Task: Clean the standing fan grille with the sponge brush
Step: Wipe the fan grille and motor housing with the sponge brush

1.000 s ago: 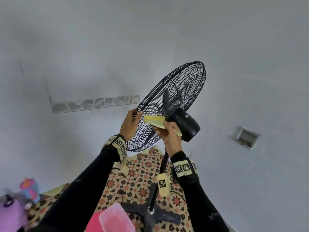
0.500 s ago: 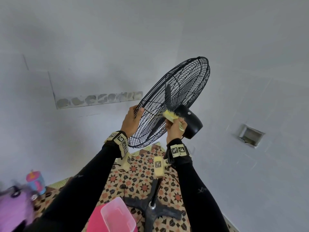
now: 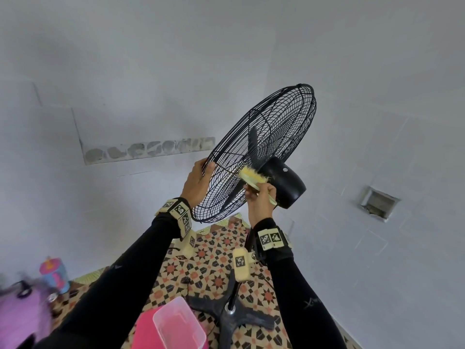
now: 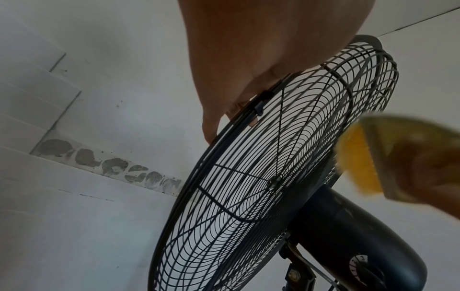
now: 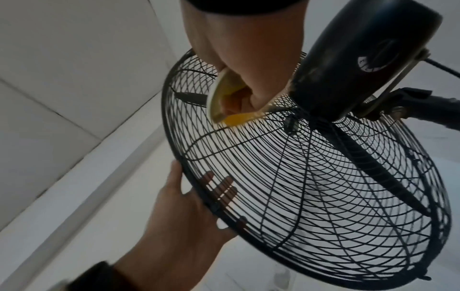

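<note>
The fan [image 3: 261, 157] stands on the patterned floor by the wall, head tilted, so the grille [image 3: 274, 127] runs as a slanted disc from its lower rim near the hands up and away to the far rim. The motor housing [image 3: 284, 182] sits just right of the right hand. The left hand [image 3: 197, 182] holds the near rim, fingers curled round it from the front. The right hand [image 3: 260, 201], the nearer one to the hub, grips the brush [image 3: 251, 176] by its handle, bristles touching the rear wires beside the housing. The uncovered wires probably lie up and outward along that slant.
</note>
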The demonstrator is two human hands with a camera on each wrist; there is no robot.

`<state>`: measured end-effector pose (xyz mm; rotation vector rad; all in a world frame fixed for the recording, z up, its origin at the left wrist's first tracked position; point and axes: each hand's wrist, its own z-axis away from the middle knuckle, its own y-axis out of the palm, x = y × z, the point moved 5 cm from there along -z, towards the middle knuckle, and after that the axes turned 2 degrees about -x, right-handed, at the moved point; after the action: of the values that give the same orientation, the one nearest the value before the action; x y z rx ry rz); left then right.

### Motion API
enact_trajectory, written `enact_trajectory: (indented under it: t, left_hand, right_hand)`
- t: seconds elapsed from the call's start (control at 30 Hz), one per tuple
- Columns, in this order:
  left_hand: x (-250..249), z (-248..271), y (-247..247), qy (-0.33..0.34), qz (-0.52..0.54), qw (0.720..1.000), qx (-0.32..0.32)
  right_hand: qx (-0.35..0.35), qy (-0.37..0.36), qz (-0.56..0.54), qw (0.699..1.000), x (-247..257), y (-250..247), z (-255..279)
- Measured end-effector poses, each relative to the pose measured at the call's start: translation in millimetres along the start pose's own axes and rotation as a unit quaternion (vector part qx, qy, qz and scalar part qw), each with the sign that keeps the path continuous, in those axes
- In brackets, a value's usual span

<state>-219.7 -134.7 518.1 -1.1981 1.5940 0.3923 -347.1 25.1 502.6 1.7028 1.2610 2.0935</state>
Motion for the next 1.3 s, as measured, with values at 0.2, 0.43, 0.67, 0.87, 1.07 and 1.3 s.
enact_trajectory:
  t: [0.2, 0.43, 0.67, 0.87, 1.07, 1.3]
  left_hand:
    - [5, -2, 0, 0.0, 0.03, 1.0, 0.01]
    - [26, -8, 1, -0.011, 0.056, 0.998, 0.039]
    - [15, -2, -3, -0.024, 0.049, 0.997, 0.051]
    - [20, -3, 0, -0.011, 0.042, 0.998, 0.055]
    - [17, -4, -2, 0.001, 0.037, 0.998, 0.048]
    - [17, -3, -1, 0.031, 0.033, 0.998, 0.045]
  right_hand:
    - [0.155, -0.108, 0.148, 0.971, 28, 27, 49]
    - [0.294, -0.411, 0.438, 0.743, 40, 77, 78]
    - [0.113, -0.423, 0.419, 0.796, 36, 47, 71]
    - [0.18, -0.468, 0.452, 0.738, 40, 68, 72]
    - [0.212, -0.516, 0.548, 0.623, 42, 81, 88]
    - [0.35, -0.512, 0.696, 0.363, 47, 97, 83]
